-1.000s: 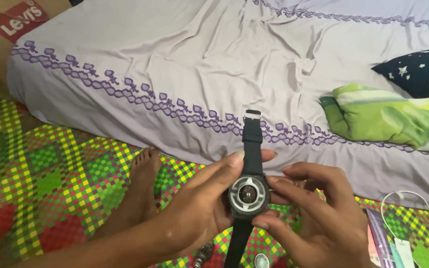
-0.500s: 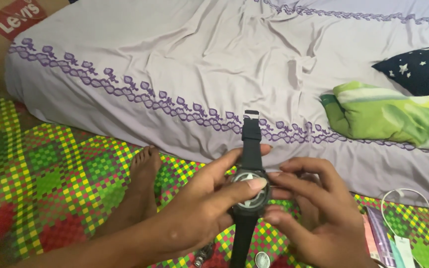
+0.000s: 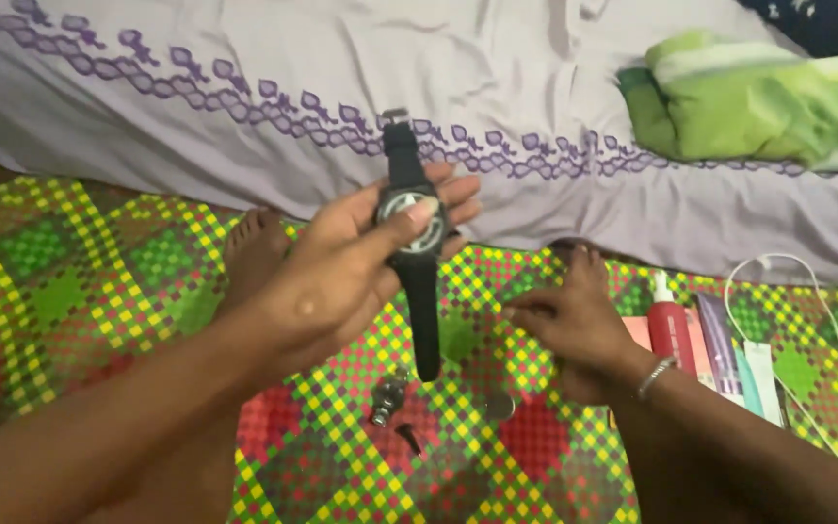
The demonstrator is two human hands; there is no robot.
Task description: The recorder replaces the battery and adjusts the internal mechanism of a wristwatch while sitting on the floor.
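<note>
My left hand (image 3: 341, 267) holds a black wristwatch (image 3: 411, 233) upright by its round case, thumb across the dial, the straps hanging above and below. My right hand (image 3: 569, 330) is off the watch, lowered over the checked mat with fingers pinched together pointing left; whether it holds anything I cannot tell. On the mat below the watch lie a small metal part (image 3: 387, 400), a dark screw-like piece (image 3: 407, 439) and a small round disc (image 3: 499, 406).
Both my bare feet (image 3: 256, 247) rest on the green, red and yellow checked mat (image 3: 80, 291). A lilac bedsheet with purple trim (image 3: 244, 87) hangs behind. Green folded cloth (image 3: 749, 102) lies on the bed. A red tube (image 3: 671, 330), slim packets and a white cable (image 3: 788, 281) lie at right.
My right hand let go of the watch and dropped to the mat. My left hand now holds the watch alone, raised higher. The camera tilted down and closer.
</note>
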